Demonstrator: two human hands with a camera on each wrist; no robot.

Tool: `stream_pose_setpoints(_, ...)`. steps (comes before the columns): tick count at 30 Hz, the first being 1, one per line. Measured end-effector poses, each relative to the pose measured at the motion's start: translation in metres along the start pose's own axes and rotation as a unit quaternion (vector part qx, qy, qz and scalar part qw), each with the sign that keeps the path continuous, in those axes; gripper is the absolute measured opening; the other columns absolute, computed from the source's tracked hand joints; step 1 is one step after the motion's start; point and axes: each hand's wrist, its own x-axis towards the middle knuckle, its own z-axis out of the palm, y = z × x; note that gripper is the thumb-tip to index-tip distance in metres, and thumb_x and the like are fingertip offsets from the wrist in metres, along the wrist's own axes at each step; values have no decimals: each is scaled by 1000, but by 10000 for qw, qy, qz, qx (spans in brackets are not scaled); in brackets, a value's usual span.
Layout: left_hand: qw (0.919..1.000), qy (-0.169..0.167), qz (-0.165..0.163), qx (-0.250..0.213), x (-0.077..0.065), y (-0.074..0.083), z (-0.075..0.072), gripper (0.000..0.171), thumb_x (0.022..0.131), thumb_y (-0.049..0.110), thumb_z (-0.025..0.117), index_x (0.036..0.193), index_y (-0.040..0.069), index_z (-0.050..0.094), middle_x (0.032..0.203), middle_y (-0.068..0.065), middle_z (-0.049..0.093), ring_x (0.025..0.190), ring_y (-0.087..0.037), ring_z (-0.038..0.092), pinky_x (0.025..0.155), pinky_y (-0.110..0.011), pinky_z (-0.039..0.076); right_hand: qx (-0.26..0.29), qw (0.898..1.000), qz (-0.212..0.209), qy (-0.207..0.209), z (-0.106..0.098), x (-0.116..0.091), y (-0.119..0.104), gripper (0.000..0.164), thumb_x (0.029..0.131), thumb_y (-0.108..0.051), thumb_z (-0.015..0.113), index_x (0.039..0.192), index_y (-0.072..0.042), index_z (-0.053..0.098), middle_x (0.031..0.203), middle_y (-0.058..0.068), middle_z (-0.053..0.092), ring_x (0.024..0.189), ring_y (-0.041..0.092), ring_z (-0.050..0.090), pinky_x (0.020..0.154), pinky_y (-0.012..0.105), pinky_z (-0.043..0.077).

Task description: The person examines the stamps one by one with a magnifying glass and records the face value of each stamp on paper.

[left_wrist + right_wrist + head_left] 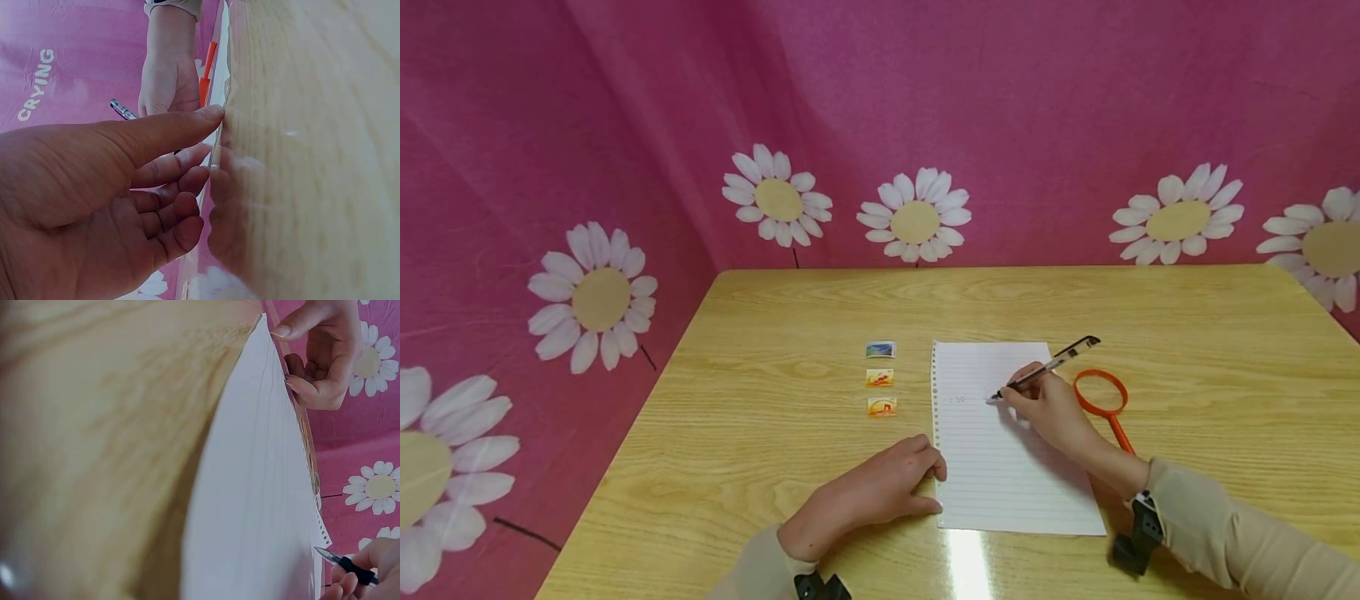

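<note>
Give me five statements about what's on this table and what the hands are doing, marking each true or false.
1. The right hand holds a pen. True.
2. The orange-red magnifying glass lies to the left of the lined paper. False: it lies to the right of it.
3. The left hand rests at the paper's left edge. True.
4. Four small cards lie on the table. False: there are three.
5. The paper bears some faint writing. True.

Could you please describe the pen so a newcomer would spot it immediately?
On the tan table lies a lined white sheet. Over it, the right hand holds the pen: slim and black-ended, unlike the orange-red magnifying glass nearby.
</note>
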Motion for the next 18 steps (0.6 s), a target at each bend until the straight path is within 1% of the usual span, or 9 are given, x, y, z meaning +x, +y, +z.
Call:
stream_pose_setpoints(4,10000,-2,-11,-24,0,0,0,25,88,27,73,104,13,60,99,5,51,86,-3,43,83,-15,41,-33,10000,-11,48,0,-1,-1,14,93,-8,64,99,3,57,74,5,54,60,4,44,54,21,39)
stream_pose_setpoints(10,9999,-58,-51,-76,0,0,2,25,88,28,73,106,14,61,99,6,51,87,-3,43,84,-14,41,92,9991,304,277,-1,-1,1,14,94,-8,60,100,4,58,71,4,56,59,4,48,54,22,41)
stream_pose_setpoints(15,10000,-40,-59,-35,0,-1,1,25,88,28,73,106,14,61,99,6,51,88,-3,44,84,-15,41,100,9994,222,227,-1,0,2,14,94,-7,60,100,4,56,68,2,54,56,5,48,52,22,41)
stream_pose_setpoints(18,10000,-27,-28,-46,0,-1,1,25,88,27,73,106,14,61,99,6,51,88,-3,43,84,-15,41,83,9995,149,260,0,-1,1,14,93,-7,61,99,4,55,68,4,54,55,4,47,52,22,41)
